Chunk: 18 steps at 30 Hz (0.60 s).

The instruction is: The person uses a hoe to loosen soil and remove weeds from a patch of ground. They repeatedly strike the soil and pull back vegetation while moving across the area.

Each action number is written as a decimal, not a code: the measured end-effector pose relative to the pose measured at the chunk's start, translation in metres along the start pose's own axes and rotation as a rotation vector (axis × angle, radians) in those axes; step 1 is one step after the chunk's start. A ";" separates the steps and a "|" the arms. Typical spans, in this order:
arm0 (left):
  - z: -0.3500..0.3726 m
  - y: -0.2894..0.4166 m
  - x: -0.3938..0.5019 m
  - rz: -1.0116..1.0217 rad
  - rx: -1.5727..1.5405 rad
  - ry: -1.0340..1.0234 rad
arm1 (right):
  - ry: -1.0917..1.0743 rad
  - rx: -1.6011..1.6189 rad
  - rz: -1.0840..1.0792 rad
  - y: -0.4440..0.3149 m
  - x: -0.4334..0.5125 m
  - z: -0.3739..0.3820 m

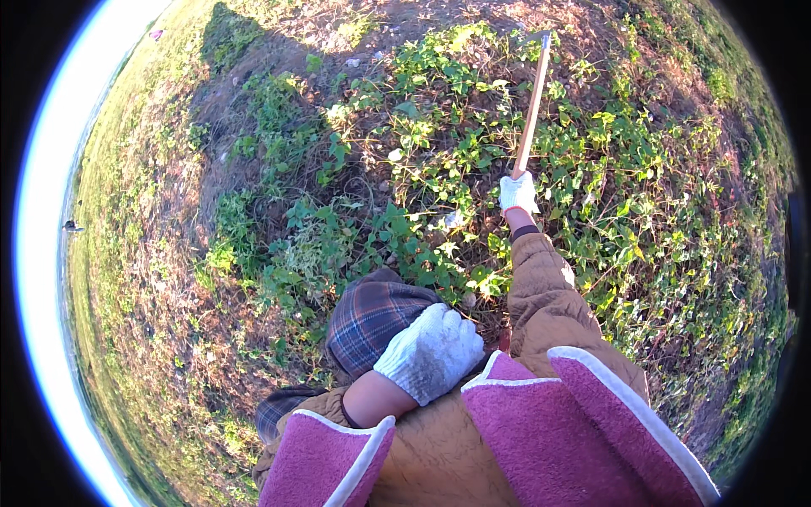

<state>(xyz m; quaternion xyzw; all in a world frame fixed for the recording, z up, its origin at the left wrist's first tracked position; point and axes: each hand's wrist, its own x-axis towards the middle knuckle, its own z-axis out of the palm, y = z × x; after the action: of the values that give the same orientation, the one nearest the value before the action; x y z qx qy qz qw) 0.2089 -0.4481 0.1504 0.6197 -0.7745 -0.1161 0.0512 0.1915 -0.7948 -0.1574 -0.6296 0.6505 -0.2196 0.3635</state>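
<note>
Stretched out ahead, my right hand [518, 193] wears a white knit glove and grips the lower end of a wooden handle. This belongs to a sickle [533, 104], whose dark blade at the far end points left, just over the leaves. My left hand [434, 355], in a soiled white glove, lies close to my body against my raised knee in plaid trousers [377, 317]. Its fingers are curled, and their tips and palm are hidden. Low green leafy plants [443, 171] spread around the sickle and beneath my right arm.
Dry soil with straw and small stones [304, 38] shows between the plants. A pale stone or clod [395, 154] lies among the vines. My shadow [234, 120] falls ahead to the left. Loose ends of a pink cloth with white trim [519, 418] hang before my brown jacket [437, 450].
</note>
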 end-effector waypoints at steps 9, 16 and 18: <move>0.001 0.000 0.001 0.005 0.006 0.006 | -0.468 0.600 0.286 0.035 -0.009 0.009; 0.001 0.000 -0.001 0.000 0.003 -0.016 | -0.373 0.651 0.220 0.029 -0.032 -0.017; 0.001 0.000 -0.002 -0.004 -0.002 0.000 | -0.246 0.540 0.099 0.016 -0.033 -0.015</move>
<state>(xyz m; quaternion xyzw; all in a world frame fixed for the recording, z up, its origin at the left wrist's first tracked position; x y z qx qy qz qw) 0.2095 -0.4464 0.1494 0.6212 -0.7732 -0.1170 0.0515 0.1678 -0.7636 -0.1536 -0.4993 0.5496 -0.2888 0.6043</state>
